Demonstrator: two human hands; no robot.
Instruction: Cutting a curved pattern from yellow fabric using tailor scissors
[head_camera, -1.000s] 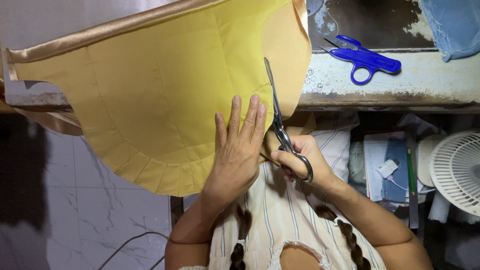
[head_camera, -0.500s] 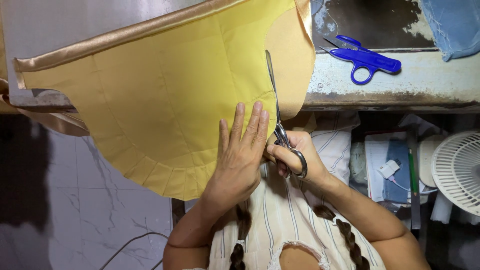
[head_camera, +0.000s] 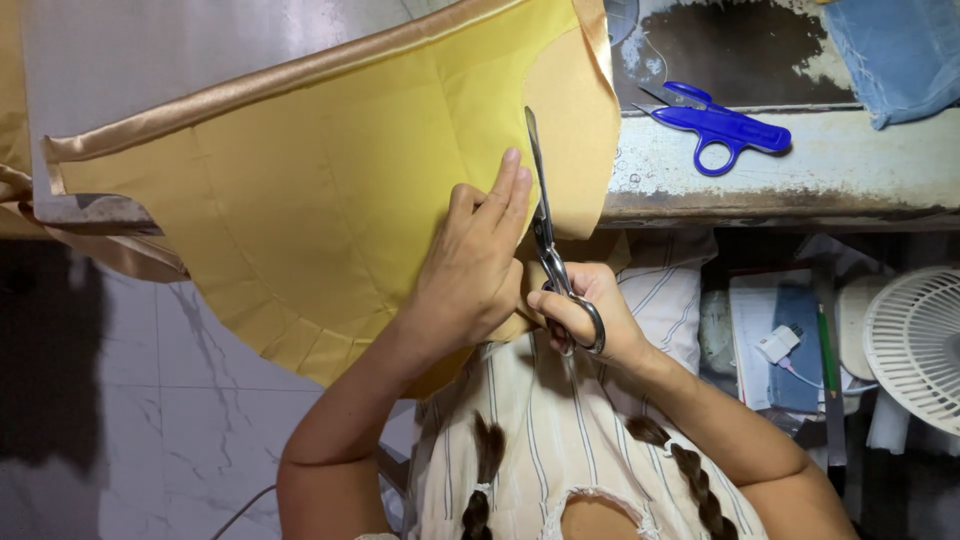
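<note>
A large piece of yellow fabric (head_camera: 330, 190) with a shiny tan edge lies over the worn table (head_camera: 800, 170) and hangs off its front. My left hand (head_camera: 475, 265) presses flat on the fabric, fingers pointing up beside the blades. My right hand (head_camera: 585, 315) grips the handles of long metal scissors (head_camera: 542, 215), whose blades run up through the cloth, parting a narrow strip on the right from the main piece.
Small blue thread snips (head_camera: 715, 125) lie on the table to the right. A folded denim piece (head_camera: 895, 50) sits at the top right corner. Below the table edge are a white fan (head_camera: 915, 345), papers and a white charger plug (head_camera: 775, 345). Marbled floor tiles show at the left.
The scissors have advanced up the fabric, lengthening the cut. My left hand slid up alongside the blades, and the fabric shifted slightly.
</note>
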